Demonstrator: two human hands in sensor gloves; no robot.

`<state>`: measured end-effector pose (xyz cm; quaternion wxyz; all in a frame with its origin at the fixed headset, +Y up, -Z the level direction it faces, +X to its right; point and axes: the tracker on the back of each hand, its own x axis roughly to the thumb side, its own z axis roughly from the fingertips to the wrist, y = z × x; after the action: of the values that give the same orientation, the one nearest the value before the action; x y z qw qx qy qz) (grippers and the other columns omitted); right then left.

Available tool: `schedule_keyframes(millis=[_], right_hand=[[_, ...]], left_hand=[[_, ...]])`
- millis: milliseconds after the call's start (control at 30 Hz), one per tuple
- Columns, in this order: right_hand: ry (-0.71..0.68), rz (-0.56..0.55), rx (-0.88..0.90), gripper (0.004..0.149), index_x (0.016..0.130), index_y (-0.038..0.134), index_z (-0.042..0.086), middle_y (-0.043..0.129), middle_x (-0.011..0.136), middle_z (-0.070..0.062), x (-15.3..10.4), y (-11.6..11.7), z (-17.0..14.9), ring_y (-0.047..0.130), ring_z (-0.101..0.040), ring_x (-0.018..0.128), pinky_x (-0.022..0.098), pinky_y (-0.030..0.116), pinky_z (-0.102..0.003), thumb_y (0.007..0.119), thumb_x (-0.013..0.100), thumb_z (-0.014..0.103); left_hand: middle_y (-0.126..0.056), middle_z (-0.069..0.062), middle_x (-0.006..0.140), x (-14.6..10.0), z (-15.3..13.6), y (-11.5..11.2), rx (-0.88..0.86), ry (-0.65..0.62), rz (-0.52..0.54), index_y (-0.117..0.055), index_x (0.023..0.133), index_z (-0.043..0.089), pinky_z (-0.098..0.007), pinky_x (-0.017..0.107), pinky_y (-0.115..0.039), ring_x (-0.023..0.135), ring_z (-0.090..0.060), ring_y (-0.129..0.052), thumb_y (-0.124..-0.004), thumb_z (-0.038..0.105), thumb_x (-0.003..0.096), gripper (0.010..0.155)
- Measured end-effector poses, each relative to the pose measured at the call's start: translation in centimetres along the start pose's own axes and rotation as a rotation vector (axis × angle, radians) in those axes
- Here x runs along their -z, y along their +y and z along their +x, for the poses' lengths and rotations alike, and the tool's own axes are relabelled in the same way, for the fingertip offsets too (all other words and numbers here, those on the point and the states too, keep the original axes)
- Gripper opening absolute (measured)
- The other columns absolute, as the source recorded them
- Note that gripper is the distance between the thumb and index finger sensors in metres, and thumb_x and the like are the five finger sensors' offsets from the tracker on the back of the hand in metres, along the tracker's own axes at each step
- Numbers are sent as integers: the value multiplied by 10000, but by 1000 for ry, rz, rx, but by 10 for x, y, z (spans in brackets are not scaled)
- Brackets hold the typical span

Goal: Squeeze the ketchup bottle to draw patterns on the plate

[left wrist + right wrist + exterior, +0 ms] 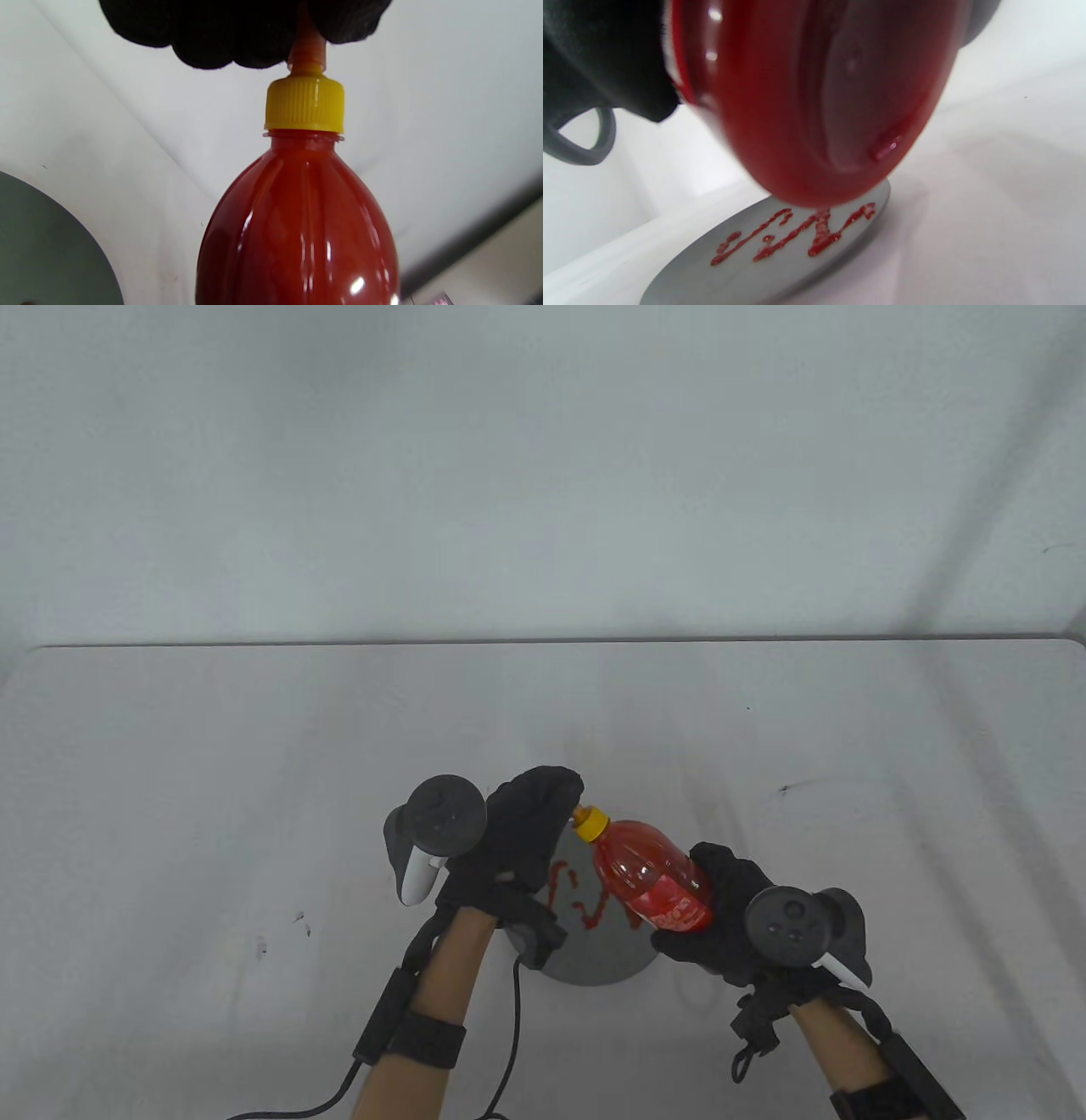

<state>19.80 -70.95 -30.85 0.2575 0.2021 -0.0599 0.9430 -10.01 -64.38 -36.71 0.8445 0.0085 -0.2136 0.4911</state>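
Observation:
A red ketchup bottle with a yellow cap is held tilted above a grey plate. My right hand grips the bottle's lower body. My left hand pinches the orange nozzle tip with its fingers, above the yellow cap. The plate carries red ketchup squiggles; they show plainly in the right wrist view on the plate, under the bottle's base.
The white table runs to a far edge against a pale wall. Small dark specks lie left of the plate. Black cables trail from my left wrist toward the front edge.

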Motion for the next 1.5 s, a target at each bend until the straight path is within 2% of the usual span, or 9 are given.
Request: schedule_keyframes(millis=[167, 267, 533, 733, 967, 1033, 1133, 1333, 1500], right_hand=[[12, 5, 15, 976, 1047, 533, 65, 774, 989, -225, -4, 2, -6, 820, -435, 801, 633, 692, -688, 977, 401, 648], [24, 1, 28, 975, 1047, 533, 66, 773, 989, -227, -5, 3, -8, 820, -436, 801, 633, 692, -689, 977, 401, 646], [25, -6, 31, 975, 1048, 527, 66, 769, 992, -226, -7, 5, -5, 817, -436, 804, 633, 688, -691, 977, 404, 644], [13, 6, 8, 977, 1048, 528, 66, 769, 991, -226, -7, 9, -2, 818, -434, 804, 637, 687, -685, 976, 402, 646], [26, 5, 21, 977, 1048, 528, 66, 768, 992, -225, -7, 8, -5, 819, -433, 803, 637, 687, -684, 977, 402, 646], [27, 3, 21, 978, 1048, 526, 66, 767, 992, -228, -8, 7, -6, 816, -436, 805, 638, 684, -685, 977, 402, 645], [30, 1, 21, 979, 1049, 524, 65, 765, 993, -228, -8, 7, -6, 814, -437, 806, 638, 683, -686, 976, 403, 645], [25, 7, 8, 979, 1048, 525, 65, 766, 994, -226, -8, 9, -4, 814, -437, 806, 638, 681, -687, 978, 402, 644], [23, 16, -8, 978, 1048, 525, 63, 764, 994, -229, -8, 10, -4, 814, -437, 806, 637, 683, -686, 977, 404, 644]], left_hand=[[-696, -176, 1005, 0, -2, 0, 10, -32, -71, -524, 1127, 203, -652, 660, -593, 883, -374, -718, -655, 331, 602, 556], [-672, -188, 1031, 0, -4, 0, -14, -27, -48, -461, 1148, 155, -645, 661, -593, 902, -384, -701, -644, 398, 605, 622], [-866, -137, 795, -4, -6, -5, 40, 151, 34, -733, 962, 104, -613, 577, -696, 717, -329, -861, -617, 630, 562, 671], [-874, -85, 665, -3, -12, -13, -41, 165, 15, -752, 874, 104, -611, 548, -713, 619, -281, -874, -633, 537, 585, 534], [-757, -146, 871, 2, -15, -15, -122, 25, -123, -559, 1047, 84, -628, 638, -633, 790, -321, -766, -618, 380, 603, 536], [-711, -145, 914, 2, -17, -16, -119, 32, -145, -444, 1099, 76, -630, 653, -609, 822, -331, -728, -608, 406, 611, 611], [-715, -149, 912, 1, -18, -14, -104, 56, -102, -450, 1098, 74, -629, 644, -615, 817, -338, -732, -610, 495, 604, 668], [-862, -85, 709, -2, -20, -12, -19, 187, -26, -707, 929, 122, -596, 553, -722, 660, -284, -864, -610, 597, 579, 597], [-897, -60, 604, -1, -20, -13, -15, 173, -36, -785, 828, 112, -588, 512, -753, 582, -266, -900, -656, 546, 584, 515]])
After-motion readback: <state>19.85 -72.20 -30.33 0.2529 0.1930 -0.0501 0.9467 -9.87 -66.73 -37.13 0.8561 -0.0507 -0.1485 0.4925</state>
